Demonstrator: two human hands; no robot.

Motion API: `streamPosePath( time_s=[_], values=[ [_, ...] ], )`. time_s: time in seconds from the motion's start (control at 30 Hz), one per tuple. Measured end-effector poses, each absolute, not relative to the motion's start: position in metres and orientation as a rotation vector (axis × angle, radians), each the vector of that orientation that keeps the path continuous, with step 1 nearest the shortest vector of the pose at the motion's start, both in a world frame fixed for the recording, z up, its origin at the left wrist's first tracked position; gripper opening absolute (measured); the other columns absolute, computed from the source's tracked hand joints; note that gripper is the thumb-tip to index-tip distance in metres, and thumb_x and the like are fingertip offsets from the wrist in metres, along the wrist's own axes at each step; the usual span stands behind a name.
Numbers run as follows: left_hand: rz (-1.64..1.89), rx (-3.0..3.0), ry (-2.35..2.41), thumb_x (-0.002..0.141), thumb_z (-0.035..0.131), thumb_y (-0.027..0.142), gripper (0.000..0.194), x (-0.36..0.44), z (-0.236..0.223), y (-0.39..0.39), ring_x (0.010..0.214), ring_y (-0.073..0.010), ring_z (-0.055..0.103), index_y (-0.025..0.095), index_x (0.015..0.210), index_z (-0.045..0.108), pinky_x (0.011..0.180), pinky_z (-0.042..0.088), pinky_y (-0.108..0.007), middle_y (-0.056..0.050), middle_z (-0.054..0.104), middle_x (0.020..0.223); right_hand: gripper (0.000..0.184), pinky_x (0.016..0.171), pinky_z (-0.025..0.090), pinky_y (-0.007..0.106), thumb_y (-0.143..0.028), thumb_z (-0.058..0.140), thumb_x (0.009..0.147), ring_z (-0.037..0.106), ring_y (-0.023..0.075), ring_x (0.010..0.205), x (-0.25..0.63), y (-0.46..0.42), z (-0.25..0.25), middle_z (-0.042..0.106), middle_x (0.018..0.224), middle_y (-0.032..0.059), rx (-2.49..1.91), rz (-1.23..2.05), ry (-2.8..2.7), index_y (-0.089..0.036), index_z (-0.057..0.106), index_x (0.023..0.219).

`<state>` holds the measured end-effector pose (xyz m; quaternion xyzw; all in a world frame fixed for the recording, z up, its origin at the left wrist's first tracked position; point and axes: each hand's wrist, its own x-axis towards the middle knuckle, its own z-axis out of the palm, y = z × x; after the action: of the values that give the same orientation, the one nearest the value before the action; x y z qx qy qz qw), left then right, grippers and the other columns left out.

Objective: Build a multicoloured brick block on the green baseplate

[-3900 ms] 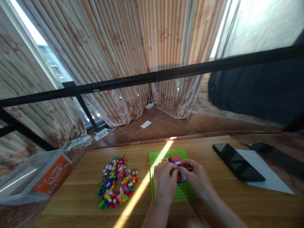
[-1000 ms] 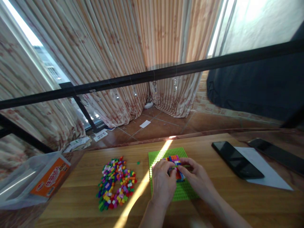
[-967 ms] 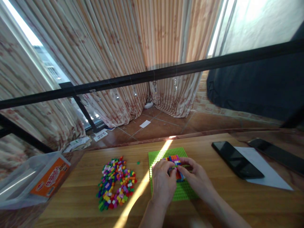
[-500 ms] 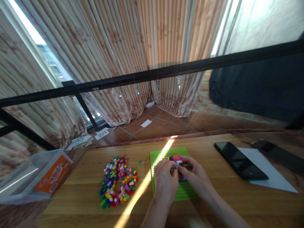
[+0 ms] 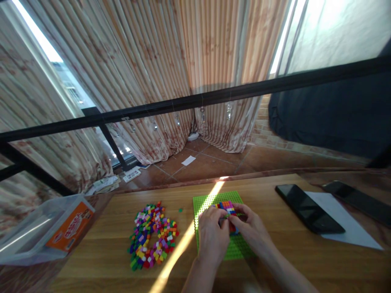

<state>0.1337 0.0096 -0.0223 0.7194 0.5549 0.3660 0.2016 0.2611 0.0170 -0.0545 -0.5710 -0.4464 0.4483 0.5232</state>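
Note:
A green studded baseplate lies on the wooden table. On it sits a patch of small toy building bricks in orange, blue, red, purple and white, partly covered by my hands. My left hand is over the left side of the patch, thumb and fingers closed together. From the right comes my right hand, its thumb and index finger bent inward. The fingertips of both hands meet above the bricks. Whatever they pinch is too small and too covered to make out.
A loose pile of coloured bricks lies left of the baseplate, with one green brick apart from it. Farther left stands a clear plastic box. A black phone and white paper lie at right; a dark rail runs beyond.
The view has tilted very slightly, so the scene sits a little lower. Both hands stay at the same place over the bricks, with barely any finger movement.

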Motion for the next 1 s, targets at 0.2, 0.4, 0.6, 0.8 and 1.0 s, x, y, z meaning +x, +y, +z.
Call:
streamPosePath(
  time_s=[0.2, 0.4, 0.6, 0.8, 1.0],
  values=[
    [1.086, 1.904, 1.623, 0.08, 0.049, 0.011, 0.021, 0.102, -0.014, 0.018, 0.084, -0.0164, 0.059, 0.02, 0.089, 0.065, 0.079, 0.046, -0.03, -0.002, 0.065, 0.087, 0.038, 0.063, 0.055, 0.03, -0.039, 0.068, 0.065, 0.067, 0.0202, 0.073, 0.265, 0.018, -0.05, 0.07, 0.087, 0.0072, -1.332, 1.108, -0.89, -0.017, 0.06, 0.095],
    [0.825, 1.828, 2.105, 0.077, 0.046, 0.006, 0.033, 0.044, -0.021, 0.04, 0.098, -0.0208, 0.06, 0.015, 0.105, 0.062, 0.086, 0.044, -0.031, -0.011, 0.065, 0.103, 0.039, 0.061, 0.054, 0.031, -0.043, 0.068, 0.064, 0.067, 0.0206, 0.07, 0.273, 0.019, -0.053, 0.071, 0.081, 0.0064, -1.371, 1.066, -0.905, -0.017, 0.062, 0.093],
    [0.685, 1.87, 2.141, 0.074, 0.052, 0.003, 0.033, 0.026, -0.031, 0.048, 0.101, -0.0221, 0.058, 0.014, 0.103, 0.062, 0.089, 0.041, -0.031, -0.012, 0.065, 0.101, 0.039, 0.061, 0.054, 0.031, -0.046, 0.065, 0.068, 0.068, 0.021, 0.069, 0.272, 0.016, -0.054, 0.071, 0.083, 0.0075, -1.38, 1.062, -0.988, -0.017, 0.063, 0.094],
    [0.669, 1.923, 2.096, 0.076, 0.052, 0.007, 0.02, 0.026, -0.039, 0.051, 0.094, -0.0212, 0.059, 0.014, 0.089, 0.065, 0.084, 0.041, -0.03, -0.011, 0.065, 0.093, 0.044, 0.063, 0.055, 0.031, -0.05, 0.064, 0.068, 0.068, 0.0218, 0.072, 0.272, 0.015, -0.052, 0.072, 0.086, 0.0088, -1.41, 1.041, -1.029, -0.016, 0.064, 0.095],
    [0.706, 1.899, 2.043, 0.075, 0.051, 0.006, 0.016, 0.031, -0.029, 0.048, 0.082, -0.019, 0.059, 0.016, 0.073, 0.064, 0.076, 0.041, -0.028, -0.007, 0.065, 0.079, 0.042, 0.062, 0.055, 0.031, -0.05, 0.062, 0.07, 0.068, 0.022, 0.071, 0.271, 0.016, -0.05, 0.072, 0.085, 0.0089, -1.422, 1.016, -1.059, -0.016, 0.064, 0.094]
  ],
)
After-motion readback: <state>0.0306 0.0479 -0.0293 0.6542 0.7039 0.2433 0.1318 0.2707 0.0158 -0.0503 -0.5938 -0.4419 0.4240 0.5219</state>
